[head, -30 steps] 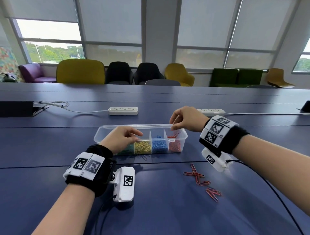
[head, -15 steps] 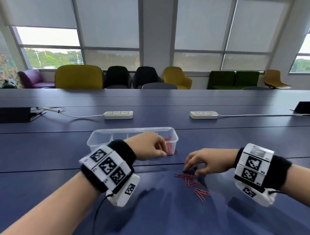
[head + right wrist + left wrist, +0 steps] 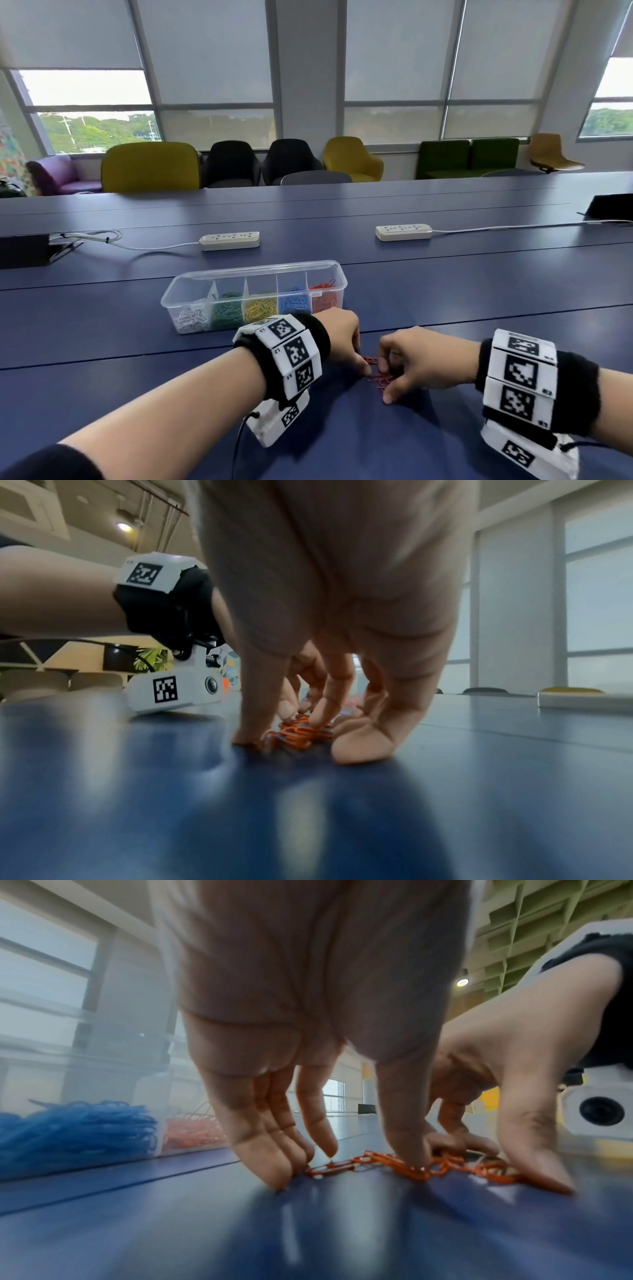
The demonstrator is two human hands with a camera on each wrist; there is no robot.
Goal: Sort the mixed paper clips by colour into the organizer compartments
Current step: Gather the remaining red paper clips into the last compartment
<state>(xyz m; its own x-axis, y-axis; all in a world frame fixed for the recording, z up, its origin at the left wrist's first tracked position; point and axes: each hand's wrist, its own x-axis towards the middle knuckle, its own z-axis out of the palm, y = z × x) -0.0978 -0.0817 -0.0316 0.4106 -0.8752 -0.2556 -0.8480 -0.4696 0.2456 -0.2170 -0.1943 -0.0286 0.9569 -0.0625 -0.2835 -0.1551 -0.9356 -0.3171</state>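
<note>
A clear organizer [image 3: 191, 279] stands on the blue table with white, green, yellow, blue and red clips in separate compartments. In front of it lie several loose red paper clips [image 3: 378, 376], bunched together. My left hand [image 3: 363, 366] reaches down on their left side; in the left wrist view its straight fingers [image 3: 284, 1167] touch the table by the red paper clips [image 3: 373, 1162] and the thumb presses on them. My right hand [image 3: 388, 382] curls over the pile from the right. In the right wrist view its thumb and fingers close round the red paper clips [image 3: 298, 730].
Two white power strips [image 3: 229, 240] [image 3: 403, 232] with cords lie farther back on the table. Dark devices sit at the far left [image 3: 24, 250] and far right [image 3: 609, 207]. Chairs line the windows beyond.
Both hands left the organizer and came down to the loose red clips, right hand first, then left. The scattered clips are now pushed into one bunch between the hands.
</note>
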